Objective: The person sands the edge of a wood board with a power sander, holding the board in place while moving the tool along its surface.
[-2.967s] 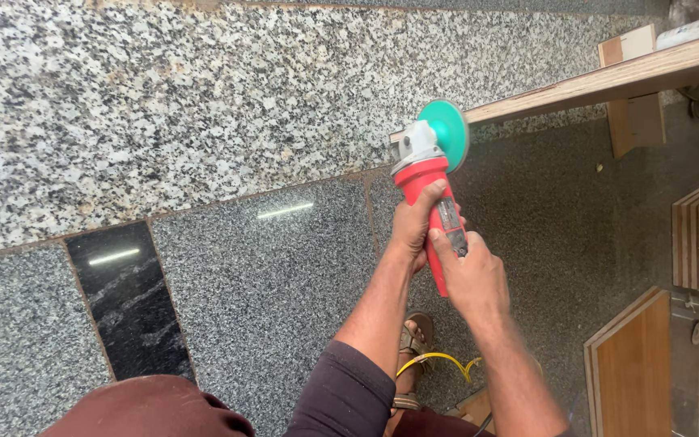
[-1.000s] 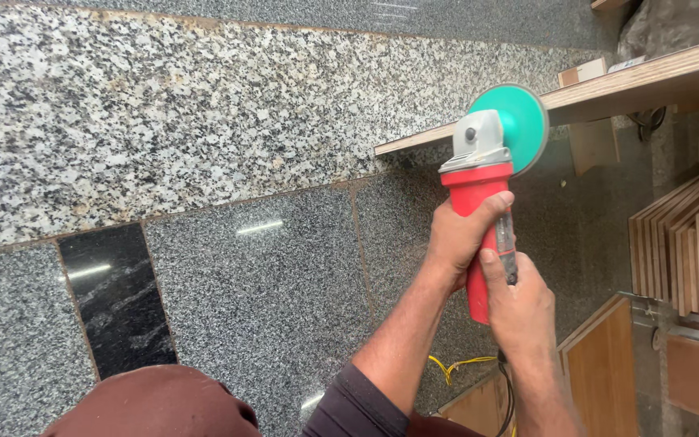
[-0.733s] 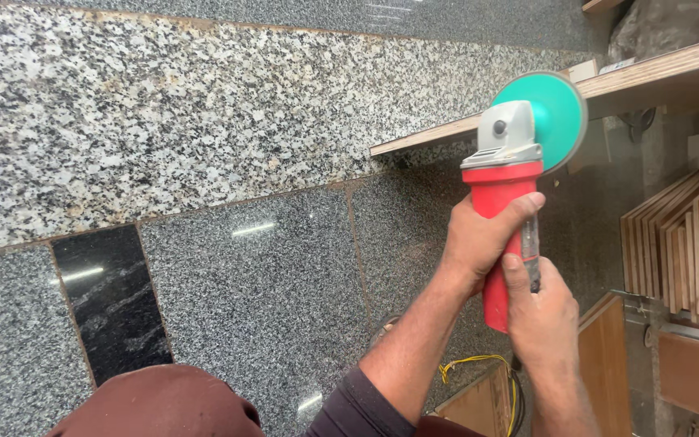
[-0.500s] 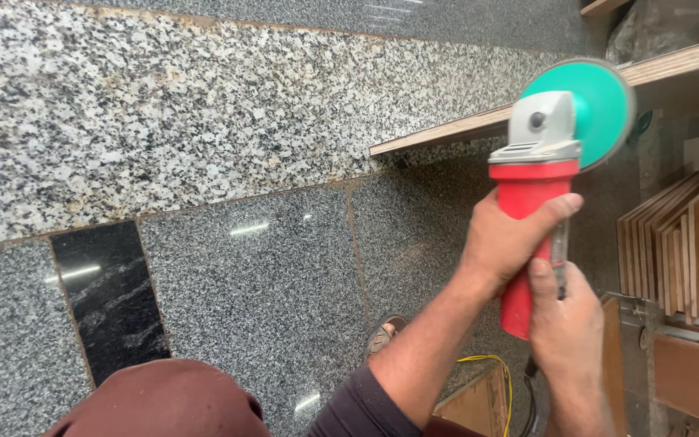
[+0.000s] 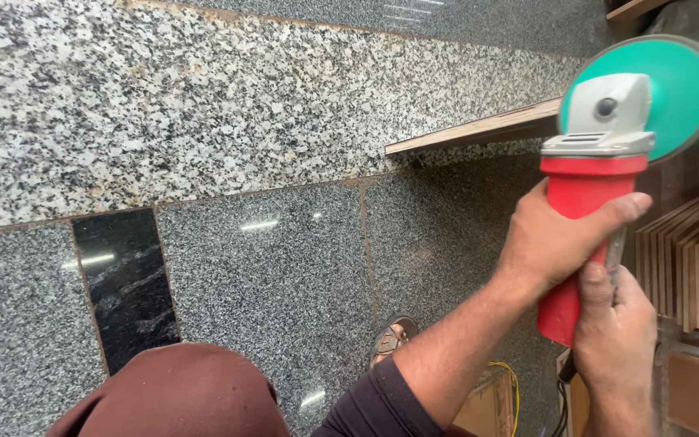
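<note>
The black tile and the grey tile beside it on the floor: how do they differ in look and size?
The black tile is a narrow strip, while the grey tile to its right is much wider. The black tile is dark with pale wavy streaks; the grey tile is finely speckled with no streaks. Both are polished and reflect the ceiling lights, and both lie just below the lighter coarse-grained granite band.

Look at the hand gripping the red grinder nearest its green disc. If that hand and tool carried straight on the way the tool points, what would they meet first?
Probably the wooden board. The left hand aims the red grinder up the picture, its green disc leading and overlapping the board's line. Depth is unclear, so the disc may be above the board.
</note>
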